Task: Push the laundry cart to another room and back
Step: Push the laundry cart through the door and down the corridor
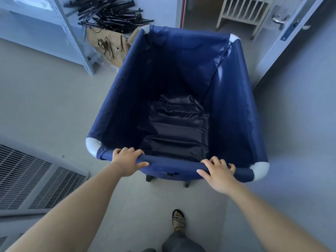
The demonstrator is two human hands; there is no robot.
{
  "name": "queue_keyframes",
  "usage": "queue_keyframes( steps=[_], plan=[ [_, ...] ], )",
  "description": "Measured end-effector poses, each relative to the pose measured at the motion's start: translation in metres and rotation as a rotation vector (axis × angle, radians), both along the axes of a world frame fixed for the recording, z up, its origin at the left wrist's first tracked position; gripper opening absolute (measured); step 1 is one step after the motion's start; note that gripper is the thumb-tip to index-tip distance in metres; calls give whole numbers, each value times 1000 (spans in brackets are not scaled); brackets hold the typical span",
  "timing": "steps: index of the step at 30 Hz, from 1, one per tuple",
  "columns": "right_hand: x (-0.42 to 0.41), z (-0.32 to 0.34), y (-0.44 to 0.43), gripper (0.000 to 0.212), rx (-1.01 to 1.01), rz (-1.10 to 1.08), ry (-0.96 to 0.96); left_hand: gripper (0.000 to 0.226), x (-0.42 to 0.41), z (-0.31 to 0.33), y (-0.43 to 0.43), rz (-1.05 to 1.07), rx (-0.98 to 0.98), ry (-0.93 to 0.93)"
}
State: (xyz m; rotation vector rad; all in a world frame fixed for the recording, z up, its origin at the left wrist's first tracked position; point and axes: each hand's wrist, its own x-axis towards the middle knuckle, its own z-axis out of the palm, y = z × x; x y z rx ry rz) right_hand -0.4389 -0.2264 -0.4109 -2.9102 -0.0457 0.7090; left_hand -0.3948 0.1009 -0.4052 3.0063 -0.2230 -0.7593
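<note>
A blue fabric laundry cart [234, 99] with white corner joints stands right in front of me on small black wheels. Dark folded fabric [174, 128] lies at its bottom. My left hand [128, 160] grips the near rail on the left side. My right hand [217, 172] grips the same rail toward the right. Both hands wrap over the padded bar with fingers curled on top.
An open doorway [200, 11] lies just past the cart, with a white door [291, 33] swung open on the right. A metal shelf rack [76, 42], black rods [112, 13] and cardboard sit at the left. A white crib [243, 11] stands beyond the doorway. A grille panel [36, 179] lies at lower left.
</note>
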Motion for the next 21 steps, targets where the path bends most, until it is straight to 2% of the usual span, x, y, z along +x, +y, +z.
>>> queue_keyframes(
  steps=[11,16,21],
  plan=[
    [91,-6,-24,63,11,-23,9,46,77,-5,-28,43,-30,-87],
    [105,-6,-28,57,71,-133,-31,42,89,-5,-33,119,-116,-73],
    [90,-7,-25,51,102,-139,-65,41,76,-6,-30,133,-142,-86]
  ],
)
